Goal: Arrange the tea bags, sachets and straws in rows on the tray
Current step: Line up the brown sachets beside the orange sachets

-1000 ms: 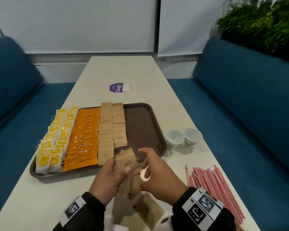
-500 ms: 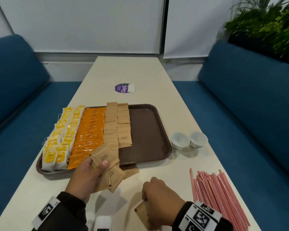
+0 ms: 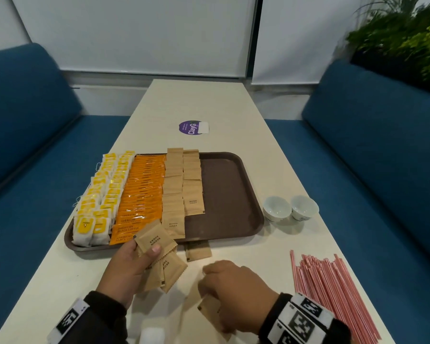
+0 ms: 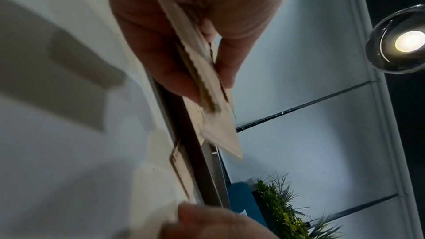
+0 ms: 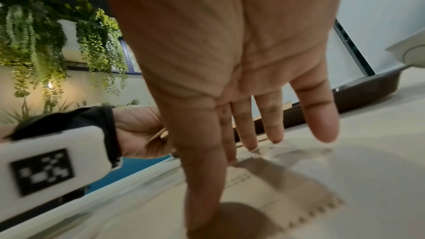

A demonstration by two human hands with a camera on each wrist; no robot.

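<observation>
A brown tray point(image 3: 246, 170) carries two rows of yellow tea bags point(image 3: 102, 194), a row of orange coffee sachets point(image 3: 142, 194) and two rows of brown sugar sachets point(image 3: 181, 184); its right half is bare. My left hand point(image 3: 145, 244) grips a fanned bundle of brown sugar sachets point(image 3: 157, 242) over the tray's near edge, thumb on top; the left wrist view shows the bundle point(image 4: 214, 115) pinched. My right hand point(image 3: 224, 289) rests straight fingers on a single sachet point(image 5: 276, 188) lying flat on the table. Pink straws point(image 3: 333, 294) lie at the right.
Another loose brown sachet point(image 3: 199, 252) lies just in front of the tray. Two small white cups point(image 3: 277, 208) point(image 3: 304, 207) stand right of the tray. A purple sticker point(image 3: 193, 127) sits further back. Blue sofas flank the narrow table.
My hands have parted. The left one carried the bundle left and forward to the tray's edge; the right one dropped onto a sachet on the table.
</observation>
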